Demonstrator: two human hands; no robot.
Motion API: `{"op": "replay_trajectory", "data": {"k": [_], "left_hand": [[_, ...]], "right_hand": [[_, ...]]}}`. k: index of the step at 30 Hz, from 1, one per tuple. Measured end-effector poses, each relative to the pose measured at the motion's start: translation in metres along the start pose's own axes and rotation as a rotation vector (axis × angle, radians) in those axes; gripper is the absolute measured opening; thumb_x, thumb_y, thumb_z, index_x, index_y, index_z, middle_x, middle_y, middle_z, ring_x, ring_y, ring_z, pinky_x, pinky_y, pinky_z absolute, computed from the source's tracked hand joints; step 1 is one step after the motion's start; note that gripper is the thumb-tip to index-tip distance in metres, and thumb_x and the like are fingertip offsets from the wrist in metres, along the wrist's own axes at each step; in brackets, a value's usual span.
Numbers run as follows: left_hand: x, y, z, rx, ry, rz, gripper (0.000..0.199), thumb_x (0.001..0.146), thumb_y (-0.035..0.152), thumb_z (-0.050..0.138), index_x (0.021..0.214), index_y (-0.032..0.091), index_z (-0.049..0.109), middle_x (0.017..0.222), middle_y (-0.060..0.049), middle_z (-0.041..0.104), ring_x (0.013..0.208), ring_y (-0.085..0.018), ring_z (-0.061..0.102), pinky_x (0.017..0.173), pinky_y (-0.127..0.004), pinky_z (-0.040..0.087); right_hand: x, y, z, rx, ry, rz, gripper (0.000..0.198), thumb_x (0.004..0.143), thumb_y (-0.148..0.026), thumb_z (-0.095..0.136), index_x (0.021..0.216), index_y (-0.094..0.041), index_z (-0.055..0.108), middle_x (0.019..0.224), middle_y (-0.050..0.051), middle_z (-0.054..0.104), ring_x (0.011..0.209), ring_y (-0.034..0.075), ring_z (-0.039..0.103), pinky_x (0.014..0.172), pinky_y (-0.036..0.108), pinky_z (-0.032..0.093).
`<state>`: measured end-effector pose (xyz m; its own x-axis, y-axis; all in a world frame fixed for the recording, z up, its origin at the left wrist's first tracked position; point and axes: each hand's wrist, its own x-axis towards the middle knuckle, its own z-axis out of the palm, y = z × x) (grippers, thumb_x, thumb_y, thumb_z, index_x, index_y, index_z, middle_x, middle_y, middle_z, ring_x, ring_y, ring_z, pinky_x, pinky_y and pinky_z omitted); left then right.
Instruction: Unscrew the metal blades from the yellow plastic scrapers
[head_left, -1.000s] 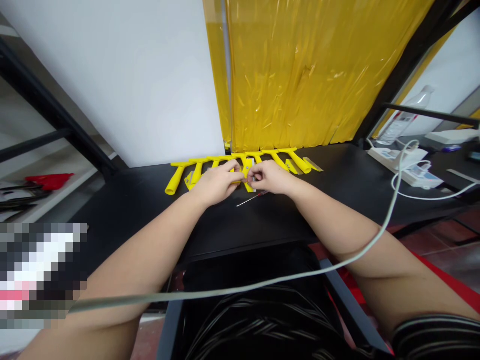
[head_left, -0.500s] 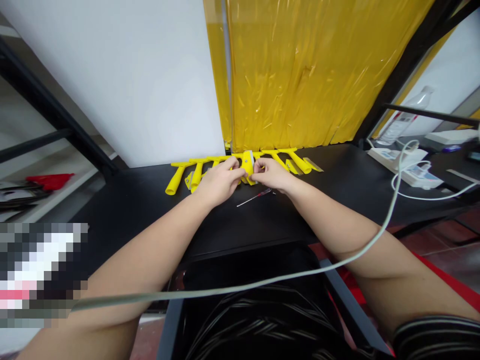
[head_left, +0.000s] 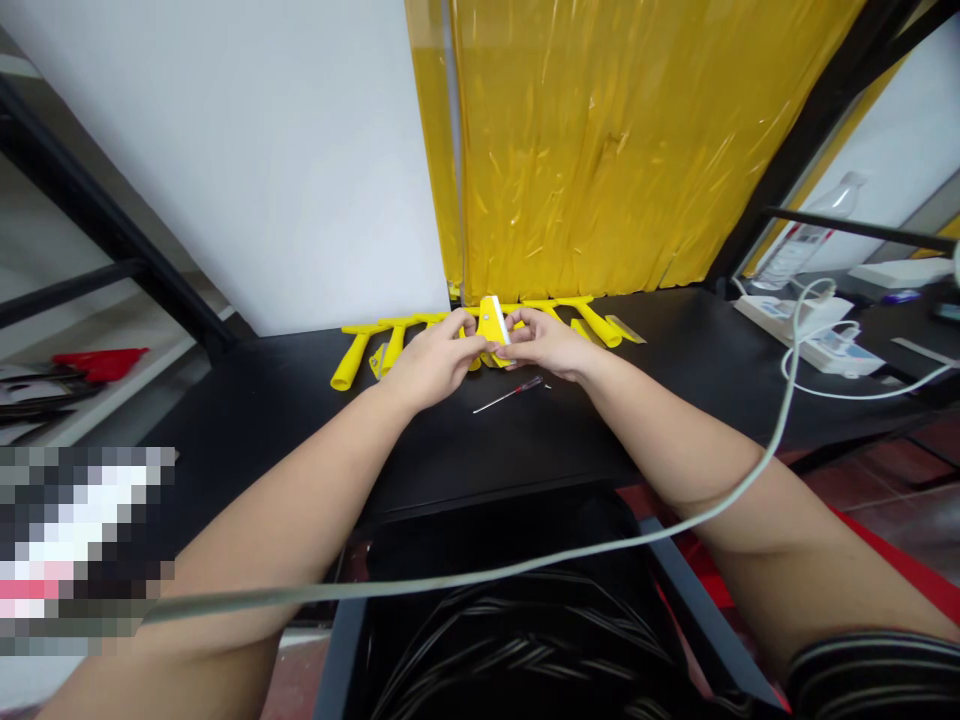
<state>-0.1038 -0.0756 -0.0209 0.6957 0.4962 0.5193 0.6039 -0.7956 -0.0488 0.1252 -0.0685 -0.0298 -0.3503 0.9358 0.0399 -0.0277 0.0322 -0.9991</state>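
Between my hands is a yellow scraper head (head_left: 489,322) with a pale metal blade (head_left: 502,318) along its right edge and a small screw on its face. My left hand (head_left: 436,358) is closed on its left and lower side. At the blade side, the fingers of my right hand (head_left: 549,345) are closed on it too. A screwdriver (head_left: 529,384) with a dark reddish handle lies just in front, a tiny metal piece (head_left: 547,386) beside its grip. Behind my hands stretches a row of yellow T-shaped scraper handles (head_left: 349,362), partly hidden by my fingers.
The black tabletop (head_left: 480,450) meets a white panel (head_left: 300,180) and a yellow wrapped surface (head_left: 600,150). To the right are a power strip (head_left: 810,335) and a plastic bottle (head_left: 806,235). A pale cable (head_left: 480,575) crosses over both my arms. Black frame posts flank the table.
The scraper head has tilted, and its blade edge now leans down to the right. My right fingers have shifted onto the blade edge. The screwdriver lies where it was.
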Motion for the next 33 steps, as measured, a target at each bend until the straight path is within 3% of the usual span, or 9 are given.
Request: {"op": "replay_trajectory", "data": {"k": [3,6,9,11,17,20,25,29,33], "left_hand": [[-0.001,0.000,-0.003,-0.024,0.010,-0.016,0.030,0.100,0.020,0.051,0.118,0.026,0.074,0.119,-0.009,0.057,0.085,-0.016,0.059,0.078,-0.033,0.052],[-0.001,-0.002,-0.004,-0.100,0.045,-0.054,0.029,0.099,0.019,0.053,0.118,0.025,0.073,0.125,-0.009,0.057,0.092,-0.018,0.063,0.083,-0.035,0.054],[0.000,-0.006,-0.001,-0.258,0.114,-0.140,0.024,0.097,0.020,0.057,0.116,0.022,0.071,0.128,-0.010,0.058,0.103,-0.020,0.064,0.090,-0.038,0.055],[0.001,-0.008,0.003,-0.462,0.162,-0.269,0.021,0.095,0.023,0.059,0.115,0.020,0.066,0.125,-0.010,0.059,0.095,-0.018,0.066,0.082,-0.035,0.057],[0.011,-0.008,0.006,-1.316,0.273,-0.776,0.023,0.092,0.020,0.061,0.108,0.024,0.045,0.096,-0.002,0.064,0.059,-0.010,0.063,0.055,-0.025,0.051],[0.014,-0.009,0.003,-1.455,0.271,-0.935,0.025,0.090,0.015,0.063,0.106,0.023,0.046,0.080,0.001,0.062,0.057,-0.011,0.063,0.053,-0.023,0.051],[0.013,-0.015,0.005,-1.507,0.208,-1.033,0.017,0.091,0.010,0.064,0.103,0.020,0.055,0.073,-0.002,0.064,0.057,-0.011,0.065,0.053,-0.022,0.054],[0.011,-0.017,0.006,-1.535,0.075,-1.042,0.014,0.092,0.014,0.067,0.103,0.019,0.060,0.081,-0.007,0.070,0.066,-0.015,0.071,0.059,-0.026,0.058],[0.009,-0.009,0.005,-1.541,-0.078,-0.978,0.018,0.091,0.016,0.070,0.107,0.018,0.062,0.093,-0.011,0.074,0.078,-0.021,0.076,0.063,-0.029,0.062]], "right_hand": [[-0.002,-0.005,-0.009,-0.059,0.012,-0.062,0.048,0.069,-0.017,0.089,0.097,-0.022,0.050,0.075,-0.003,0.070,0.068,0.013,0.070,0.068,0.029,0.062],[-0.005,-0.014,-0.030,-0.321,0.041,-0.098,0.038,0.073,-0.025,0.089,0.092,-0.021,0.056,0.065,-0.003,0.067,0.053,0.011,0.062,0.054,0.025,0.054],[-0.010,-0.018,-0.056,-0.657,-0.119,0.063,0.030,0.070,-0.032,0.090,0.081,-0.017,0.066,0.061,0.001,0.067,0.049,0.013,0.061,0.048,0.026,0.051],[-0.011,-0.016,-0.067,-0.776,-0.225,0.199,0.029,0.065,-0.033,0.092,0.076,-0.017,0.071,0.063,0.004,0.070,0.050,0.016,0.064,0.049,0.028,0.054],[-0.003,0.000,-0.061,-0.841,-0.253,0.236,0.021,0.062,-0.021,0.094,0.062,-0.019,0.073,0.054,0.004,0.065,0.046,0.016,0.060,0.047,0.034,0.056],[-0.002,0.003,-0.056,-0.838,-0.268,0.202,0.020,0.064,-0.014,0.092,0.060,-0.019,0.073,0.051,0.003,0.062,0.043,0.015,0.058,0.047,0.035,0.056],[-0.008,-0.006,-0.056,-0.827,-0.296,0.152,0.020,0.065,-0.014,0.087,0.058,-0.018,0.069,0.052,0.002,0.061,0.044,0.016,0.058,0.049,0.034,0.053],[-0.008,-0.017,-0.049,-0.582,-0.133,-0.117,0.010,0.078,-0.024,0.079,0.079,-0.019,0.070,0.071,0.004,0.069,0.062,0.016,0.066,0.065,0.035,0.058],[-0.001,-0.017,-0.036,-0.306,0.111,-0.399,0.021,0.081,-0.034,0.077,0.089,-0.020,0.064,0.083,0.003,0.069,0.073,0.016,0.069,0.078,0.035,0.060]]}}
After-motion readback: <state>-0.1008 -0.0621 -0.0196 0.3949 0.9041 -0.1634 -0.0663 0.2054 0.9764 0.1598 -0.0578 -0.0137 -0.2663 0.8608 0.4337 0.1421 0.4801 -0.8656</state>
